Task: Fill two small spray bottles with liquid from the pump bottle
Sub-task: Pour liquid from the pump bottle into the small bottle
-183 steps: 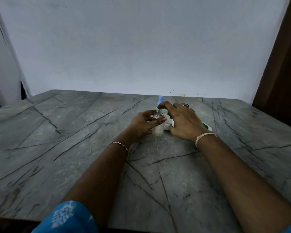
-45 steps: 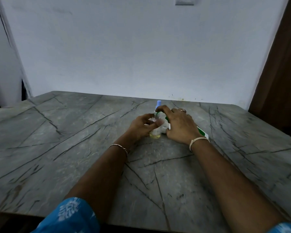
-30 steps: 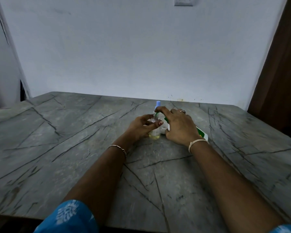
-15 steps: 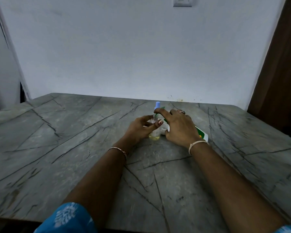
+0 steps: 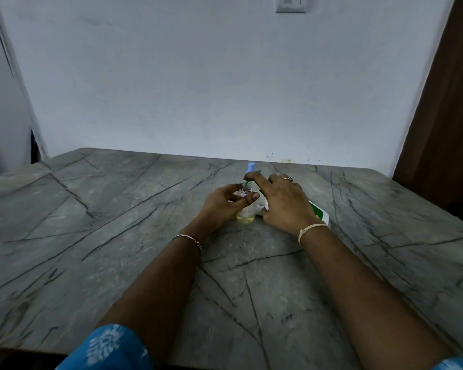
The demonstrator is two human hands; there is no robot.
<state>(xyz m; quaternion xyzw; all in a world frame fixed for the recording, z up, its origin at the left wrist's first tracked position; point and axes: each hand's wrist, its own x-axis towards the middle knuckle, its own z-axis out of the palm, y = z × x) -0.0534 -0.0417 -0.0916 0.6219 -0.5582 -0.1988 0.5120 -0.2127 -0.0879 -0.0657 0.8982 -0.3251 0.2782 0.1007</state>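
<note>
Marble table (image 5: 91, 236), wide margins, L hand (image 5: 222, 206) gripping spray bottle (image 5: 245, 216) mid-top, R hand (image 5: 284, 204) flat, prob. pressing pump bottle (image 5: 318, 210).

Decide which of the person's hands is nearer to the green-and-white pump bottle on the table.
Right. The right hand lies directly over the pump bottle, covering most of it. The left hand is off to its left, gripping the small clear bottle.
</note>
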